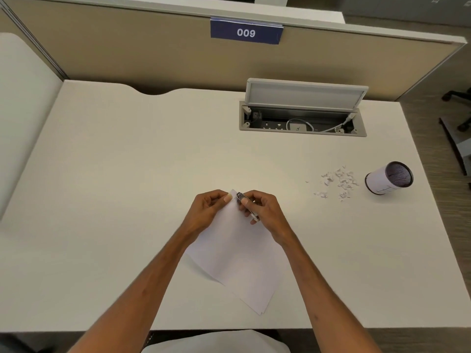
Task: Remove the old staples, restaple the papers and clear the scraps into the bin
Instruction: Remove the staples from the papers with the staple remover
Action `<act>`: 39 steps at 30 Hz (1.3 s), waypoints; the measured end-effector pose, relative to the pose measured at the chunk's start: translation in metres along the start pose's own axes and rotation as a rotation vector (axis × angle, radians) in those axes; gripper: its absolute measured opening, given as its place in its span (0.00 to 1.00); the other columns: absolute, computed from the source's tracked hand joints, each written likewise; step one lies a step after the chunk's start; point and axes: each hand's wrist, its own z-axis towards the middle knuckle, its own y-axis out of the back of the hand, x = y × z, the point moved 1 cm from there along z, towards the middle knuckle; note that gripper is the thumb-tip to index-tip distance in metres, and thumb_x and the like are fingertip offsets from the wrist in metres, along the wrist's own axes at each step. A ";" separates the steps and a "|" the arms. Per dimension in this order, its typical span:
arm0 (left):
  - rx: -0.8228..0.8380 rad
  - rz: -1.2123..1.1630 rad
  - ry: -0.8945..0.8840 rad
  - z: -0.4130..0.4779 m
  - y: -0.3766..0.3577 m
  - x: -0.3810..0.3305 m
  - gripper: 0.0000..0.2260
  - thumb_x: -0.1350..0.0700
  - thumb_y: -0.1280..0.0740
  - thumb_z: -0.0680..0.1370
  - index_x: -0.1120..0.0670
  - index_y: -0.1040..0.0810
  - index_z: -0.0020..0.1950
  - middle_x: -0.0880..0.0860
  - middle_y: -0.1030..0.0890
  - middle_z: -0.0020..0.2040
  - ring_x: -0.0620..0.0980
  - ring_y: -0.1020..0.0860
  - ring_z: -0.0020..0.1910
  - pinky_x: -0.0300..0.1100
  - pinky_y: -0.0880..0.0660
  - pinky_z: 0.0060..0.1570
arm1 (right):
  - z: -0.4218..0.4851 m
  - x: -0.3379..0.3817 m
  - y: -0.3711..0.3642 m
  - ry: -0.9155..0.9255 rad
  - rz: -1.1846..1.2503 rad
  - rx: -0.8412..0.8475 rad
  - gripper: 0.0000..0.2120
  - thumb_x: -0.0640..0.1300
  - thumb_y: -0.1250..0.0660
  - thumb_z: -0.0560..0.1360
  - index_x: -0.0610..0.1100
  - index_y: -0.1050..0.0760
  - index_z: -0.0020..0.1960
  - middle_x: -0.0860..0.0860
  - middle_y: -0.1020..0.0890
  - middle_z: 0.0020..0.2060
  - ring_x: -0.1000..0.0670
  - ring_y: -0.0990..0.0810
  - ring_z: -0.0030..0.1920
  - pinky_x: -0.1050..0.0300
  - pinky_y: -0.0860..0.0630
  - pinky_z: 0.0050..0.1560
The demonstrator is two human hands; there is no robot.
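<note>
Head view: left hand [209, 207] pinches the far corner of the papers [237, 261] between thumb and curled fingers. Right hand [262, 207], touching it at 3 o'clock, grips a small metal tool [240, 197] set against that same corner; whether it is a stapler or a remover cannot be told. The papers lie between the forearms on the worktop [127, 174], at 6 o'clock from the hands. Scraps [339, 182] lie scattered at 2 o'clock, well apart, with the bin [379, 182] just beyond them. An open cable box [300, 123] sits at 1 o'clock, and a sign [246, 31] reading 009 at 12.
</note>
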 end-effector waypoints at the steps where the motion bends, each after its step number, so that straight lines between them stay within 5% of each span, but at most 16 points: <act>1: -0.001 -0.001 -0.002 -0.001 0.000 -0.001 0.12 0.49 0.29 0.87 0.56 0.12 0.54 0.55 0.11 0.50 0.45 0.16 0.46 0.35 0.22 0.47 | 0.000 0.001 0.001 -0.002 0.000 0.002 0.05 0.45 0.30 0.83 0.45 0.16 0.52 0.41 0.13 0.47 0.50 0.19 0.42 0.50 0.24 0.41; 8: -0.051 -0.004 0.032 -0.006 0.002 -0.003 0.12 0.47 0.28 0.85 0.54 0.10 0.54 0.57 0.09 0.51 0.48 0.13 0.46 0.45 0.19 0.49 | -0.004 -0.004 -0.006 0.093 -0.186 -0.120 0.02 0.47 0.27 0.79 0.50 0.18 0.48 0.51 0.14 0.42 0.52 0.18 0.41 0.47 0.21 0.45; 12: -0.102 0.027 0.046 -0.008 0.005 -0.004 0.10 0.48 0.26 0.85 0.53 0.09 0.53 0.53 0.09 0.50 0.48 0.12 0.46 0.46 0.18 0.51 | -0.018 -0.010 -0.015 0.194 -0.458 -0.265 0.05 0.53 0.27 0.79 0.54 0.21 0.51 0.62 0.16 0.48 0.55 0.17 0.47 0.51 0.19 0.47; 21: -0.125 0.061 0.034 -0.019 -0.003 -0.013 0.10 0.48 0.24 0.83 0.52 0.07 0.49 0.52 0.08 0.47 0.58 0.10 0.49 0.55 0.15 0.55 | -0.043 -0.008 -0.025 0.401 -0.579 -0.388 0.05 0.52 0.27 0.80 0.55 0.21 0.55 0.61 0.17 0.49 0.56 0.19 0.45 0.59 0.22 0.40; 29: -0.112 0.019 0.024 -0.028 -0.009 -0.020 0.09 0.49 0.23 0.83 0.54 0.07 0.49 0.55 0.09 0.47 0.51 0.12 0.44 0.47 0.19 0.48 | -0.056 -0.007 -0.021 0.466 -0.568 -0.462 0.05 0.46 0.25 0.79 0.53 0.20 0.52 0.59 0.18 0.46 0.54 0.20 0.43 0.53 0.23 0.38; 39: -0.105 0.008 0.030 -0.033 -0.016 -0.024 0.09 0.49 0.24 0.83 0.52 0.07 0.49 0.55 0.09 0.48 0.66 0.12 0.51 0.55 0.17 0.53 | -0.060 -0.008 -0.018 0.492 -0.600 -0.485 0.03 0.46 0.26 0.80 0.52 0.19 0.53 0.58 0.18 0.45 0.54 0.22 0.42 0.54 0.25 0.37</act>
